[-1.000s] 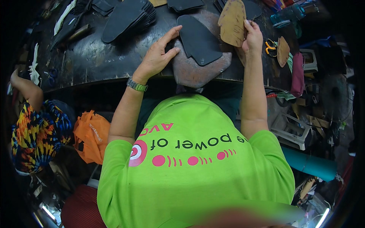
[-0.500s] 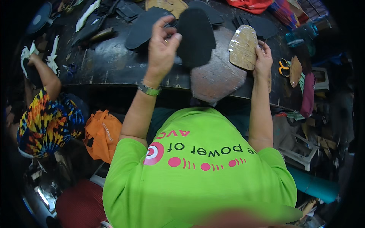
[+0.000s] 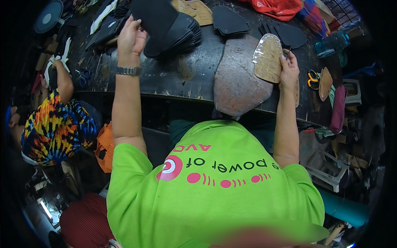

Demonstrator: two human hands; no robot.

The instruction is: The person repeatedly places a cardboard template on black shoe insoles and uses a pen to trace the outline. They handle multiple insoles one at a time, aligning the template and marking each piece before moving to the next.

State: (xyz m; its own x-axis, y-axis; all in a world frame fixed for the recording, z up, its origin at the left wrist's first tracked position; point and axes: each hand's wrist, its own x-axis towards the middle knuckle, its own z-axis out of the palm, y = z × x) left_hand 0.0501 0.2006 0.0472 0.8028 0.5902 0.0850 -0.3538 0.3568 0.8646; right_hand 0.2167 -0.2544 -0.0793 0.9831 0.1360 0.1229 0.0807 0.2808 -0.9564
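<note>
Up at the left, my left hand (image 3: 131,38) pinches the edge of a black rounded sheet piece (image 3: 155,15). It is raised over a fanned stack of similar black pieces (image 3: 178,40). On the right, my right hand (image 3: 289,69) grips a brown board template (image 3: 268,60) covered in shiny clear tape. A thin dark stick, too small to name, pokes up from its fingers. The template overlaps the upper right of a worn reddish-grey slab (image 3: 237,80) at the table's near edge. Part of another brown board (image 3: 297,94) shows below my right wrist.
More black pieces (image 3: 230,20) lie beyond the slab, with others (image 3: 285,34) fanned behind the template. Yellow-handled scissors (image 3: 313,79) and a brown template (image 3: 325,84) rest at the right. A teal bottle (image 3: 332,44) stands behind. A person in a tie-dye shirt (image 3: 58,130) works at the left.
My left hand has moved left and away from me, carrying the black piece off from above the slab to over the stack. My right hand still holds the template in nearly the same place.
</note>
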